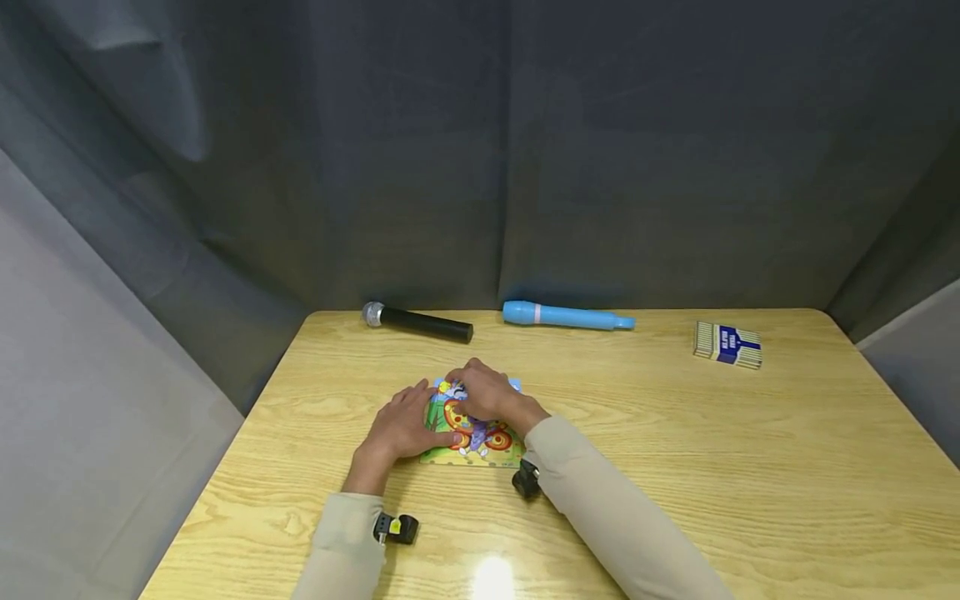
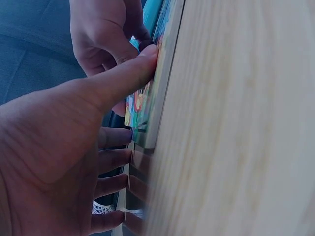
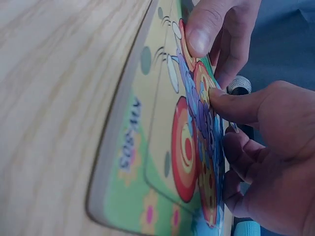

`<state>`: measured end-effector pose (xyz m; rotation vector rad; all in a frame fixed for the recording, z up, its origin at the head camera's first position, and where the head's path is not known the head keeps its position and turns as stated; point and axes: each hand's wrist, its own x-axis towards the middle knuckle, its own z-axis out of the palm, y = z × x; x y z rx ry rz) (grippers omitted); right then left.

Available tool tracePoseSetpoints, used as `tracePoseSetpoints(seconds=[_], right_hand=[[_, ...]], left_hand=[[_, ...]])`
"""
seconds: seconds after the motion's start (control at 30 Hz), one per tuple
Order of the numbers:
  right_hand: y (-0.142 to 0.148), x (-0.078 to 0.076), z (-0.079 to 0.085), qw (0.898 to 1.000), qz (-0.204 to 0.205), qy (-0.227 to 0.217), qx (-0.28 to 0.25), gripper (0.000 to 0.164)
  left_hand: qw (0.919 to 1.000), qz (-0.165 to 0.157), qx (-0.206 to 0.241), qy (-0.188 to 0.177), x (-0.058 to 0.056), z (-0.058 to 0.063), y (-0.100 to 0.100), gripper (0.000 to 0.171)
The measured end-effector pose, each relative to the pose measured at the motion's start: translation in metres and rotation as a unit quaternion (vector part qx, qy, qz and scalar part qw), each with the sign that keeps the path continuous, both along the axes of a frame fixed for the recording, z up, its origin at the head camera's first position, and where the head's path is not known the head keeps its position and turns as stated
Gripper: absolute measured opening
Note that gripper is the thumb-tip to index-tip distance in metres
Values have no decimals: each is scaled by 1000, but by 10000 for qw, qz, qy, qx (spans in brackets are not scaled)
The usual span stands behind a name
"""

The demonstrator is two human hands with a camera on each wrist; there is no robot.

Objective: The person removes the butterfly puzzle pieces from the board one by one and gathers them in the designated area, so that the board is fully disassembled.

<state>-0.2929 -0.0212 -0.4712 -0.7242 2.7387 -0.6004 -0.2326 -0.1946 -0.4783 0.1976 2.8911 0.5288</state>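
Observation:
A butterfly picture puzzle [image 1: 438, 456] lies flat on the wooden table, its thick board edge plain in the right wrist view. My left hand [image 1: 401, 427] is at its left side, fingers spread straight along that edge. The left thumb [image 2: 140, 66] presses on the picture, at a red and orange wing part. Over the far middle of the board, my right hand [image 1: 487, 393] has its fingers bent down and pinches a puzzle piece [image 3: 234, 127], mostly hidden by thumb and fingertips. The right thumb [image 3: 231, 104] rests at the yellow spotted wing.
A black microphone [image 1: 427, 325] with a silver head lies beyond the puzzle at the table's back edge. Right of it is a blue microphone-shaped thing [image 1: 573, 317]. A bundle of pale sticks [image 1: 727, 344] with a blue label lies at the back right. Dark curtain [image 1: 510, 167] hangs behind.

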Motion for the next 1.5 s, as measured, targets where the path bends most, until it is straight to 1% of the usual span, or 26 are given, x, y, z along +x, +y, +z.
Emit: tracePoseSetpoints(seconds=[0.3,0.43,0.63,0.93,1.2,1.5], right_hand=[[5,2,-2,9991,-19,426,-19,48],[14,5,-2,9984,-78,521,-201,46],[31,8,-5,9975,-111,637,-270,47],[54,11,-7,9979,-246,547,-250,45],[72,13,-5,9970,-361,610,-297,44],[95,15,-7,9970,-457,611,-118,43]], left_hand=[[10000,54,48,28,0,0,0,97],[10000,69,31,-23,0,1,1,97],[10000,27,17,-41,0,-1,2,98],[10000,65,-35,21,0,-4,0,99],[10000,81,-28,50,-2,-3,0,99],[9999,39,-63,103,0,-2,1,98]])
